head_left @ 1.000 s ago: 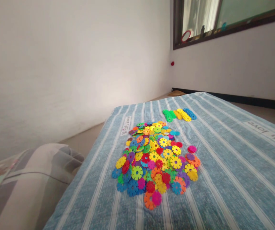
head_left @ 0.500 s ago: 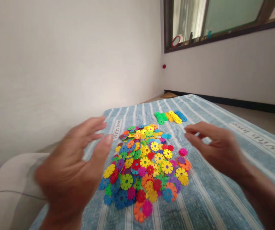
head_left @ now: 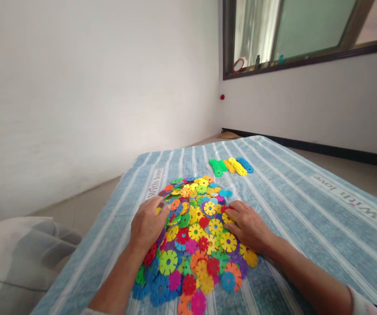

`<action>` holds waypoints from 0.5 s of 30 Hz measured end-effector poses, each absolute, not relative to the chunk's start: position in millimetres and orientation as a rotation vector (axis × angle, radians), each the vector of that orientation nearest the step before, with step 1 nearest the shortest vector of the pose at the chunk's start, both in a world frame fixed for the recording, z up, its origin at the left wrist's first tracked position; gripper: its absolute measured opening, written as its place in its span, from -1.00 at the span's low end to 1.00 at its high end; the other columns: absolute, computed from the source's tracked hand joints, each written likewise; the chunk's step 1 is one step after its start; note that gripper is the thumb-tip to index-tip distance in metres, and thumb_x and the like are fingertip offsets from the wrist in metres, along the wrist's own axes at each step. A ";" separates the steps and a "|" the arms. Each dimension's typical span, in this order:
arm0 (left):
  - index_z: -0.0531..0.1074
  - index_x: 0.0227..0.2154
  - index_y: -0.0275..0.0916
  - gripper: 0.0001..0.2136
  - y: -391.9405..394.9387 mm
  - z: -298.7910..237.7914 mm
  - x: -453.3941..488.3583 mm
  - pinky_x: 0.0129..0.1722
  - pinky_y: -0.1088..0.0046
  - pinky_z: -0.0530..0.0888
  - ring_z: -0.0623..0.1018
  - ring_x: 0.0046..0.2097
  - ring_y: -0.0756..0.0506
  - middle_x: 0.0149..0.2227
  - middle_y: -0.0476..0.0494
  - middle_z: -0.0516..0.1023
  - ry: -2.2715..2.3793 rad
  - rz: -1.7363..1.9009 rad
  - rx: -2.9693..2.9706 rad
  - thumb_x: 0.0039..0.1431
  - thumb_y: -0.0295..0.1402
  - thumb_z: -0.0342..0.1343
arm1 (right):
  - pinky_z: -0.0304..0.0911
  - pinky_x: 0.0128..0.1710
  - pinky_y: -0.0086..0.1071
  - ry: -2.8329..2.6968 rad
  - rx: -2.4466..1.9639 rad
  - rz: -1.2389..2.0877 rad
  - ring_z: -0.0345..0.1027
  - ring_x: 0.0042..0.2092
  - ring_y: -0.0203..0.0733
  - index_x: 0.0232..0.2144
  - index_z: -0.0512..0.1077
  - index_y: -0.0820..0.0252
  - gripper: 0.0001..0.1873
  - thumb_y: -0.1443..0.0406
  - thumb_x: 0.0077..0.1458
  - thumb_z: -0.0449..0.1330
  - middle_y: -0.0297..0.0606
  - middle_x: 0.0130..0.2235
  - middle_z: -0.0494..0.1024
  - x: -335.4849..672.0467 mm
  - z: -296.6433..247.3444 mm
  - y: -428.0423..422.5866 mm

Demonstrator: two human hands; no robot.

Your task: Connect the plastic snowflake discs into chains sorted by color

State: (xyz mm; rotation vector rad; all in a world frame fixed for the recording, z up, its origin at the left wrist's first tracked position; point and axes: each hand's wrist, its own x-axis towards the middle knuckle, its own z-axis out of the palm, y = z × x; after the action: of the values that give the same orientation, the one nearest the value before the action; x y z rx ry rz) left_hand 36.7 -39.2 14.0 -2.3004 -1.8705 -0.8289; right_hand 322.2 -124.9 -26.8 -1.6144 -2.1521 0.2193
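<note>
A broad heap of flat, notched plastic discs [head_left: 195,232] in many colours lies on a striped blue cloth [head_left: 280,205]. Against the heap's left edge rests my left hand [head_left: 149,222], thumb apart from the fingers, with the fingertips partly hidden. My right hand [head_left: 248,224] lies on the opposite edge, its fingers stretched over the discs and its thumb spread below them. Neither hand visibly holds a disc. Beyond the heap sit neat rows of stacked discs: green ones [head_left: 217,167], yellow ones [head_left: 237,166] and blue ones [head_left: 245,165].
To the lower left stands something draped in a grey and white cover [head_left: 20,258], with a thin cord across it. A white wall [head_left: 93,87] rises on the left. Small items and a red-rimmed round mirror [head_left: 238,65] stand on the window sill at the back.
Both hands have come down and inward from above the cloth on either side. They now touch the left and right edges of the disc heap. The view has shifted slightly.
</note>
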 end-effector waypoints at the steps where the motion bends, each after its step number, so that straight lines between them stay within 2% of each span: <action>1: 0.52 -0.19 -0.20 -0.67 -37.4 13.2 36.9 0.07 0.31 0.40 0.54 0.01 -0.19 -0.06 -0.21 0.61 -1.878 -0.818 -2.302 0.10 -0.17 -0.01 | 0.21 0.05 -0.18 -2.134 -1.606 0.232 0.29 0.01 -0.06 -0.18 0.45 0.17 -0.83 0.27 0.15 0.17 -0.12 -0.07 0.43 322.5 -28.3 -124.1; 6: 0.54 -0.22 -0.17 -0.66 -30.0 9.1 27.4 0.05 0.31 0.40 0.54 0.01 -0.21 -0.06 -0.18 0.61 -1.976 -0.813 -2.228 0.09 -0.12 -0.02 | 0.21 0.06 -0.16 -2.053 -1.506 0.267 0.30 0.02 -0.06 -0.15 0.46 0.19 -0.78 0.31 0.10 0.21 -0.13 -0.03 0.45 323.1 -34.7 -122.9; 9: 0.55 -0.21 -0.16 -0.63 -27.5 5.2 20.1 0.02 0.31 0.42 0.55 0.00 -0.22 -0.05 -0.18 0.62 -2.056 -0.802 -2.184 0.09 -0.08 -0.02 | 0.24 0.04 -0.16 -2.055 -1.432 0.238 0.33 -0.03 -0.09 -0.27 0.49 0.18 -0.84 0.28 0.20 0.12 -0.13 -0.10 0.48 322.9 -36.1 -123.5; 12: 0.56 -0.21 -0.18 -0.59 -26.5 2.4 17.3 -0.02 0.32 0.44 0.56 -0.01 -0.22 -0.05 -0.20 0.62 -2.100 -0.798 -2.182 0.10 -0.05 -0.04 | 0.28 0.00 -0.20 -2.011 -1.364 0.234 0.36 -0.08 -0.13 -0.38 0.49 0.16 -0.68 0.24 0.30 -0.02 -0.14 -0.16 0.51 323.7 -38.3 -122.5; 15: 0.58 -0.22 -0.18 -0.59 -25.7 0.5 17.4 -0.07 0.32 0.47 0.57 -0.05 -0.23 -0.08 -0.19 0.63 -2.128 -0.823 -2.174 0.09 -0.03 -0.02 | 0.31 -0.04 -0.21 -1.850 -1.330 0.243 0.39 -0.10 -0.12 -0.36 0.49 0.16 -0.65 0.20 0.30 -0.04 -0.13 -0.17 0.53 329.4 -39.1 -120.0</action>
State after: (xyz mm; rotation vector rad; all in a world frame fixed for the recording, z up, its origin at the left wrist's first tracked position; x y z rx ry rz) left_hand 17.4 -25.7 0.5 -2.1742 -2.1284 -0.8232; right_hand 329.4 -120.0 -39.1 -1.3297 -1.8504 0.2429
